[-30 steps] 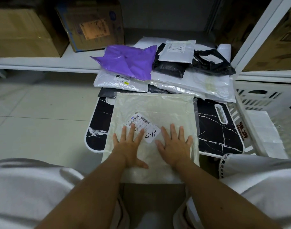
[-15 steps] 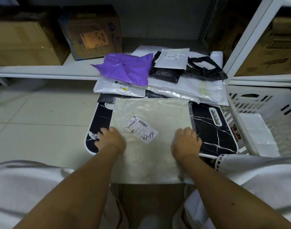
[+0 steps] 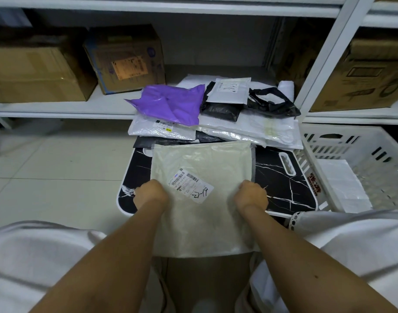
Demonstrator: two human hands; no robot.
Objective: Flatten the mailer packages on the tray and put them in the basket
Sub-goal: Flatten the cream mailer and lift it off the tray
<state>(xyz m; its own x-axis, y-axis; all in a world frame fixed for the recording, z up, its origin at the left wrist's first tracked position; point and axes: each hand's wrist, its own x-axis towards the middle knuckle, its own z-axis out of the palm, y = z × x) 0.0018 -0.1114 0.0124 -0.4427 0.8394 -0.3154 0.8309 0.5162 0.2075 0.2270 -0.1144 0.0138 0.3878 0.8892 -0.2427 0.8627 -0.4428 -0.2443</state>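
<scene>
A black marbled tray (image 3: 284,188) is sitting on the floor below shelves. The left hand (image 3: 151,193) and right hand (image 3: 251,195), pressing flat a second ago, are now curling closed around the pale mailer's (image 3: 202,166) side edges. They are probably readying a lift toward the basket (image 3: 360,141) at three o'clock.

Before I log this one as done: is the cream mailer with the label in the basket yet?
Not yet. The cream mailer lies on the tray, gripped by left hand and right hand; the basket sits beside it.
</scene>
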